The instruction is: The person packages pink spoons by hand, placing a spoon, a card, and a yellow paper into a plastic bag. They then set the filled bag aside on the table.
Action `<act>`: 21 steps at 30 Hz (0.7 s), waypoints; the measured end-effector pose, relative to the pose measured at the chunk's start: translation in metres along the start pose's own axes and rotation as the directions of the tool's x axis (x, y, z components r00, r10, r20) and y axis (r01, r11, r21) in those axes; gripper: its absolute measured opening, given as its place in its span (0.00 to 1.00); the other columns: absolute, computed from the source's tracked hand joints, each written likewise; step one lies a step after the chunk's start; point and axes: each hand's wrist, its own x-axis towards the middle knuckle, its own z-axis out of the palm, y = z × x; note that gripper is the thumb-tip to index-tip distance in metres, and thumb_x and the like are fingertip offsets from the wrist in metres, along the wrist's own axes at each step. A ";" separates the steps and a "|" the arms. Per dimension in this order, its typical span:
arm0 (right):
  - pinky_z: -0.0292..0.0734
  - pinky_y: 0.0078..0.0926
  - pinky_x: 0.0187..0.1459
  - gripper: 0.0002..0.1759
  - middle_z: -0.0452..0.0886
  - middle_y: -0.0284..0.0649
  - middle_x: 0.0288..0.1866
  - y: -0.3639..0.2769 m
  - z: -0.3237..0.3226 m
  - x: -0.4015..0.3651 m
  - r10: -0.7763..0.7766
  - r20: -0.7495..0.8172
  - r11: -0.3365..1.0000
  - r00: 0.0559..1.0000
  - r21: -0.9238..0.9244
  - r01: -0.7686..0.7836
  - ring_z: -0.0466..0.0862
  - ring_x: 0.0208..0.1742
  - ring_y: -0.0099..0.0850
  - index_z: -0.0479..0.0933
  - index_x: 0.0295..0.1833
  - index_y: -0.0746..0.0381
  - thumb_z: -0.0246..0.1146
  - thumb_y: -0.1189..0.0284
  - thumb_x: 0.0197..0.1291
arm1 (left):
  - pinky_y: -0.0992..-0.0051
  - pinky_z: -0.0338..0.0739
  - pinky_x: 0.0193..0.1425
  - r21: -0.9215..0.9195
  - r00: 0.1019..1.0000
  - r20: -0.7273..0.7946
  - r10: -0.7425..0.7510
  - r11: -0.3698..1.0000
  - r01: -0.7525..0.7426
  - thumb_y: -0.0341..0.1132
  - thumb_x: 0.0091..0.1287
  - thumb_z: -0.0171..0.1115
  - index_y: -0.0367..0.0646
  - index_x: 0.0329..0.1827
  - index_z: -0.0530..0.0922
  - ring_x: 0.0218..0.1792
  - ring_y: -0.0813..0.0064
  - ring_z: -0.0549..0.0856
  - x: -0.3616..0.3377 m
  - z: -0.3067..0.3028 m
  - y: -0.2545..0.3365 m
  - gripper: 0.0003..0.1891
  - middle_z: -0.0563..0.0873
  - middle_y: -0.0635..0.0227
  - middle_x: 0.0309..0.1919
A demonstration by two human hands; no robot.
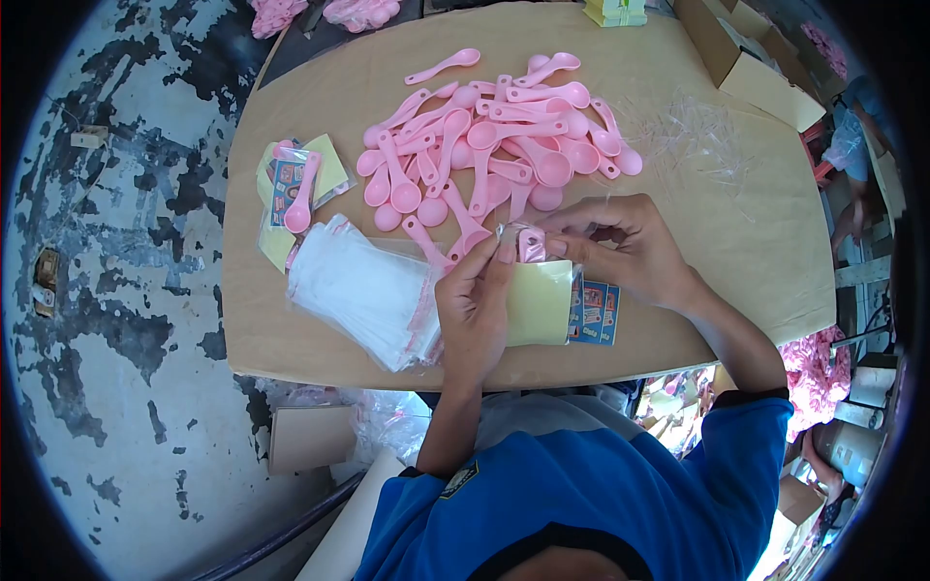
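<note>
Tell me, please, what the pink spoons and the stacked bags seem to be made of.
Pink spoons: probably moulded plastic, smooth and slightly glossy, judging by uniform colour and soft highlights.
Stacked bags: likely thin plastic film, shiny, judging by their translucent, creased edges.

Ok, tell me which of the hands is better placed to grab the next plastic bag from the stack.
Probably the left hand: it sits right beside the bag stack, while the right hand is across the yellow card. Both have fingers near that card's top edge, though.
</note>
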 end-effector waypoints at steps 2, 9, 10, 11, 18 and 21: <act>0.78 0.17 0.38 0.11 0.84 0.35 0.38 -0.003 -0.006 0.000 0.010 0.051 1.000 0.999 0.017 -0.010 0.82 0.37 0.17 0.82 0.51 0.65 0.65 0.76 0.64 | 0.86 0.70 0.34 -0.029 0.999 0.037 -0.021 0.999 0.022 0.31 0.73 0.57 0.33 0.53 0.80 0.31 0.91 0.76 -0.003 -0.003 0.002 0.12 0.83 0.74 0.32; 0.79 0.19 0.43 0.12 0.84 0.37 0.38 0.000 -0.008 -0.001 0.061 0.097 0.992 0.993 0.104 -0.072 0.82 0.40 0.19 0.82 0.52 0.65 0.64 0.76 0.64 | 0.88 0.70 0.35 0.068 0.994 0.103 -0.031 0.997 0.024 0.28 0.72 0.57 0.35 0.58 0.77 0.33 0.91 0.79 -0.001 -0.004 0.009 0.13 0.86 0.68 0.37; 0.79 0.19 0.43 0.12 0.84 0.37 0.38 0.002 -0.009 -0.001 0.027 0.098 0.995 0.995 0.092 -0.037 0.82 0.40 0.19 0.82 0.52 0.65 0.63 0.78 0.63 | 0.88 0.70 0.35 0.083 0.991 0.127 -0.030 0.996 0.020 0.28 0.73 0.56 0.35 0.57 0.77 0.33 0.91 0.79 0.000 -0.006 0.009 0.13 0.86 0.69 0.37; 0.79 0.19 0.44 0.13 0.85 0.37 0.39 0.004 -0.012 0.000 -0.006 0.100 0.997 0.995 0.081 -0.002 0.82 0.40 0.19 0.82 0.52 0.65 0.63 0.80 0.62 | 0.88 0.70 0.34 0.097 0.988 0.151 -0.031 0.995 0.016 0.28 0.73 0.56 0.36 0.57 0.78 0.33 0.91 0.78 0.000 -0.009 0.010 0.12 0.85 0.69 0.36; 0.71 0.29 0.39 0.17 0.83 0.37 0.32 0.012 -0.025 0.007 -0.338 0.148 0.927 0.929 -0.116 0.356 0.79 0.35 0.29 0.87 0.41 0.61 0.62 0.88 0.46 | 0.87 0.66 0.33 0.119 0.971 0.239 0.024 0.991 -0.053 0.27 0.74 0.52 0.37 0.51 0.78 0.30 0.91 0.74 -0.002 -0.011 0.009 0.08 0.83 0.72 0.35; 0.74 0.28 0.42 0.21 0.84 0.37 0.29 0.015 -0.031 0.009 -0.389 0.171 0.907 0.905 -0.100 0.408 0.79 0.36 0.31 0.87 0.40 0.61 0.58 0.89 0.41 | 0.87 0.66 0.33 0.096 0.965 0.255 0.064 0.991 -0.091 0.26 0.74 0.51 0.36 0.50 0.77 0.30 0.91 0.74 -0.002 -0.009 0.010 0.08 0.83 0.72 0.35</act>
